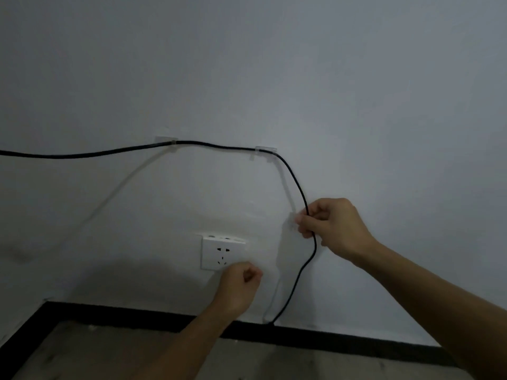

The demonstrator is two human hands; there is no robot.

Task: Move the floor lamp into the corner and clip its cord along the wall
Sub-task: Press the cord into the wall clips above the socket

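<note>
A black cord (214, 145) runs from the left edge along the white wall through two clear clips, one clip (166, 140) at the left and another clip (265, 150) at the right. Past the second clip it bends down to the black skirting. My right hand (333, 224) pinches the cord against the wall at a third clear clip (291, 222), partly hidden by my fingers. My left hand (241, 283) is curled into a fist just below and right of the socket, and whether it holds anything is hidden. The lamp is out of view.
A white wall socket (219, 253) sits low on the wall, left of the hanging cord. A black skirting board (137, 315) runs along the wall's foot and turns at a corner at the left. Grey floor (96, 352) lies below.
</note>
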